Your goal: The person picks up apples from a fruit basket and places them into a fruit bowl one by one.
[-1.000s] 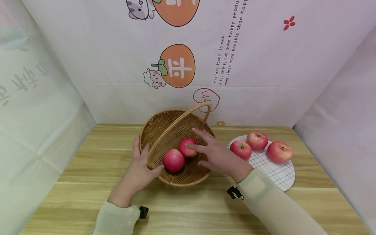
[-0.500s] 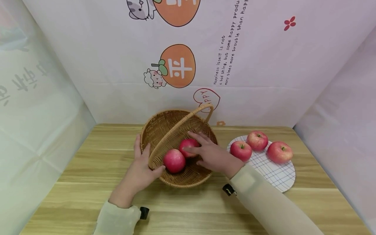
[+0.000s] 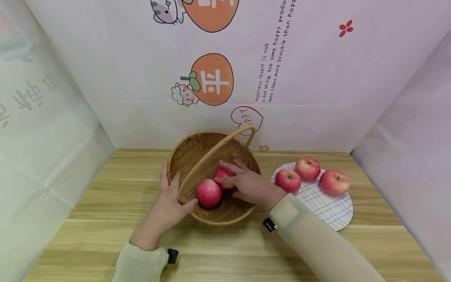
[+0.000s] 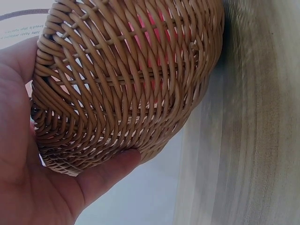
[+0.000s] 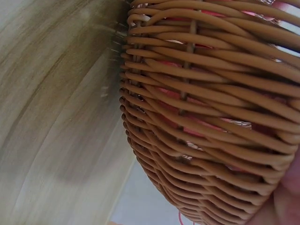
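Note:
In the head view, a brown wicker basket with an arched handle stands near the back of the table. My left hand grips its left rim beside the handle's base, fingers outside and thumb toward the front; the left wrist view shows the thumb along the woven wall. Two red apples lie inside. The left apple is untouched. My right hand reaches over the right rim, its fingers curved round the right apple and partly covering it. In the right wrist view, the basket's wall hides most of that hand.
Right of the basket, three apples rest on a round white plate with a blue grid. The wooden table meets a printed cloth wall behind, with cloth sides left and right.
My right hand has moved left and closed in over the right apple, covering more of it. The basket has shifted very slightly. My left hand keeps its grip on the rim.

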Available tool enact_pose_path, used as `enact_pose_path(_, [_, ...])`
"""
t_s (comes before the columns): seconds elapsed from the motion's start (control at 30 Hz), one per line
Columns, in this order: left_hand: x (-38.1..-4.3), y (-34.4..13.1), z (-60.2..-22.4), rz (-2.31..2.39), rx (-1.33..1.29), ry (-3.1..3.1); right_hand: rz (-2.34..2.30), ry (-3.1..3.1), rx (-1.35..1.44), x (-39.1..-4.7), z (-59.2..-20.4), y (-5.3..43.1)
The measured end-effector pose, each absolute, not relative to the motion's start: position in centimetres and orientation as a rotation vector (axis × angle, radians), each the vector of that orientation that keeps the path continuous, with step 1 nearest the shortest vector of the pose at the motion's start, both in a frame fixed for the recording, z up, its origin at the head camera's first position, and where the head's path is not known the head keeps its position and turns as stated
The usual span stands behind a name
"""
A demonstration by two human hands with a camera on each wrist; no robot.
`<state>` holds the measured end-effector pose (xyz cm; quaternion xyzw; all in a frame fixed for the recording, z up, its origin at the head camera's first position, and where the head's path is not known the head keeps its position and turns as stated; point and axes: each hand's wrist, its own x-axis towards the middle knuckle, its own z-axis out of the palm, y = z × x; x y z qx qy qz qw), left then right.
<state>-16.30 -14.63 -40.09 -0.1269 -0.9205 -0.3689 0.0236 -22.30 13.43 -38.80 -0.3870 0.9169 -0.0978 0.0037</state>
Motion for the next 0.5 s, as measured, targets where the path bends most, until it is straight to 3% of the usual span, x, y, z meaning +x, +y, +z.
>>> enact_pose_path(0.5, [-16.17,-14.31,-39.91,-1.087,-0.416,-2.852,-0.284,2.842,-1.134,-23.04,-39.60,12.74])
